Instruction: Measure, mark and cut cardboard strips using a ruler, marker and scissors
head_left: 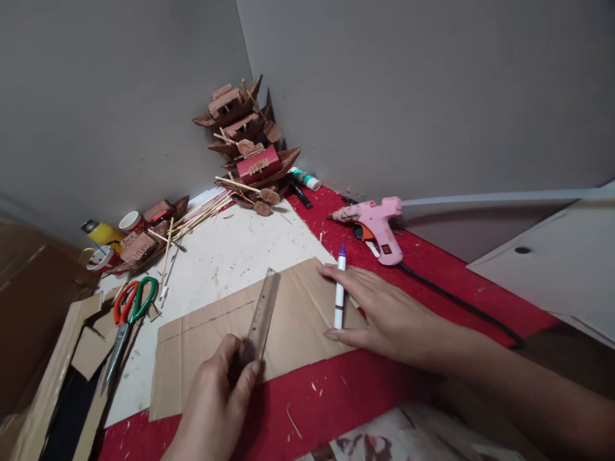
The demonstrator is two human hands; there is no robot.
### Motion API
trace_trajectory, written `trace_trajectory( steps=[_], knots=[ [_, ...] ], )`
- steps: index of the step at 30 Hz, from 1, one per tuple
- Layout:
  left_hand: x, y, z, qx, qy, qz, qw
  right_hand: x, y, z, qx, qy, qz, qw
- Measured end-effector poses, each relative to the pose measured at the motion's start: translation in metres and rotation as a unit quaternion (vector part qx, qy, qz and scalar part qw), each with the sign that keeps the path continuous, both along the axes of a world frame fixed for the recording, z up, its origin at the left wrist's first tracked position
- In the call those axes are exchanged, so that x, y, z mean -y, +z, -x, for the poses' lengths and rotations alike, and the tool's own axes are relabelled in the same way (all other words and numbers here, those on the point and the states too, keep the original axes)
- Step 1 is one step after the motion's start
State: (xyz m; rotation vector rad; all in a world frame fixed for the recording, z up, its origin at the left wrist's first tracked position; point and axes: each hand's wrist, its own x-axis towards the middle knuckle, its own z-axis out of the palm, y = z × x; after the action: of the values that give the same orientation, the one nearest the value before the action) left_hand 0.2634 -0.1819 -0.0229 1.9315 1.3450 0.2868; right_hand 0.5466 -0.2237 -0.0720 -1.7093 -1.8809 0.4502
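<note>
A rectangular piece of cardboard [293, 307] lies on the table, with a dashed dark line drawn along its far left part. My left hand [216, 390] grips a clear ruler [262, 314] by its near end, between thumb and fingers. The ruler slants across the middle of the cardboard. At the cardboard's right end, my right hand [379, 307] has thumb and forefinger spread, tips against the board. A white marker [339, 294] with a purple tip end sits between that thumb and forefinger, pointing away from me.
A pink glue gun [379, 227] with a black cord lies at right. Scissors [129, 314] rest on a cardboard box [52, 378] at left. Model boats [259, 163] are stacked in the corner. Thin sticks [202, 214], cups and a yellow bottle [103, 232] stand along the wall.
</note>
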Motion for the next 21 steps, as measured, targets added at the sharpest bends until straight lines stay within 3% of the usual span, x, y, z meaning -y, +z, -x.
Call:
trace_trajectory(
  steps=[3,7,9,11,14,16,18,21],
  knots=[
    [0.016,0.004,-0.004,0.159,0.086,0.073,0.981,0.004,0.012,0.003,-0.072,-0.025,0.001,0.997],
    [0.033,0.011,-0.018,0.285,0.173,0.17,0.927,0.012,0.026,0.016,-0.218,-0.004,-0.02,0.976],
    [0.039,0.014,-0.029,0.342,0.197,0.187,0.9,0.013,0.031,0.027,-0.299,0.013,-0.024,0.954],
    [0.043,0.016,-0.037,0.377,0.196,0.194,0.884,0.011,0.035,0.037,-0.411,-0.006,-0.031,0.911],
    [0.046,0.014,-0.04,0.37,0.174,0.198,0.891,0.002,0.043,0.043,-0.559,-0.057,-0.058,0.825],
    [0.044,0.012,-0.035,0.334,0.155,0.197,0.909,-0.003,0.048,0.04,-0.605,-0.088,-0.082,0.787],
    [0.04,0.011,-0.025,0.296,0.125,0.196,0.927,-0.006,0.053,0.035,-0.621,-0.101,-0.072,0.774],
    [0.027,0.013,-0.007,0.279,0.113,0.167,0.939,-0.002,0.056,0.031,-0.603,-0.036,0.051,0.796]
  ],
)
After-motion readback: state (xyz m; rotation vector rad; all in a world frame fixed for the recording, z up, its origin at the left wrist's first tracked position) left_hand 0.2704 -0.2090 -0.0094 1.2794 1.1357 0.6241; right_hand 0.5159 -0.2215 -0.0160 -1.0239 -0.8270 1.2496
